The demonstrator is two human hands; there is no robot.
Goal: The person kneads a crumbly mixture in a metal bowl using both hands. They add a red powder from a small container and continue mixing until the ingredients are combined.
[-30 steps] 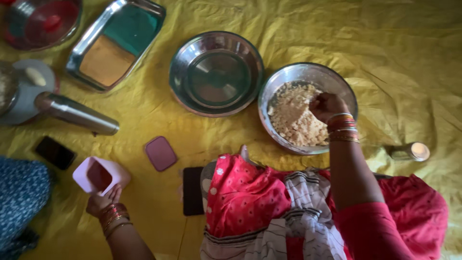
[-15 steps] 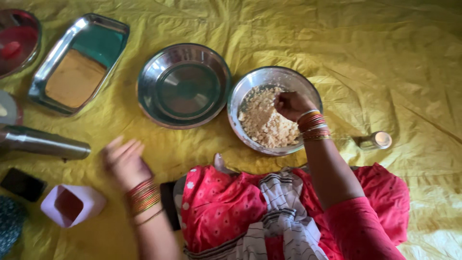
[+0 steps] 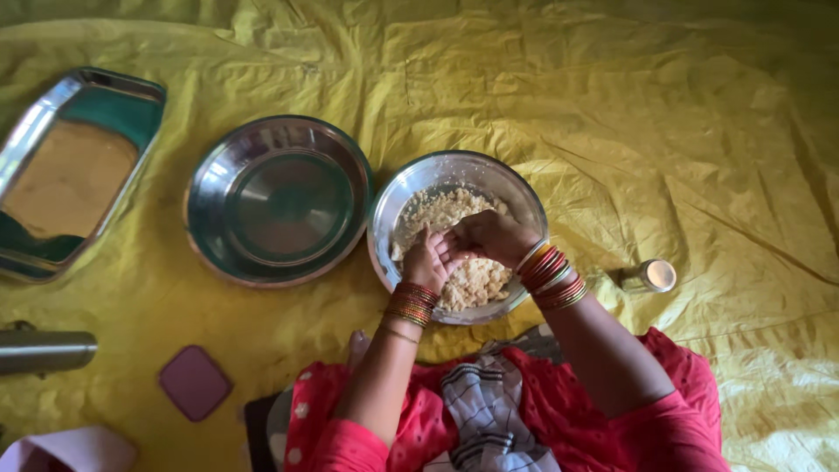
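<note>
A pale, crumbly dough mixture [image 3: 454, 245] is held in a round steel bowl [image 3: 524, 197], which is set on a yellow cloth [image 3: 612, 105] close to its near edge, about midway along, just in front of the person's knees. Both hands are sunk into the mixture. The left hand [image 3: 426, 260] is pressed into the crumbs with its fingers curled together; the right hand [image 3: 489, 236] is laid against it, fingers bent and closed over a clump of the mixture. The two hands are touching. Stacks of red and gold bangles [image 3: 551, 275] are worn on both wrists.

Just beside the bowl, to its left, an empty steel plate [image 3: 218, 253] is placed, the rims nearly touching. Further left, near the cloth's left edge, a rectangular steel tray [image 3: 26, 149] with a brownish filling is seen. A small steel cup [image 3: 651, 275] is lying to the right of the bowl. A pink square lid [image 3: 195, 382] and a steel cylinder [image 3: 44, 350] are found near the near-left corner.
</note>
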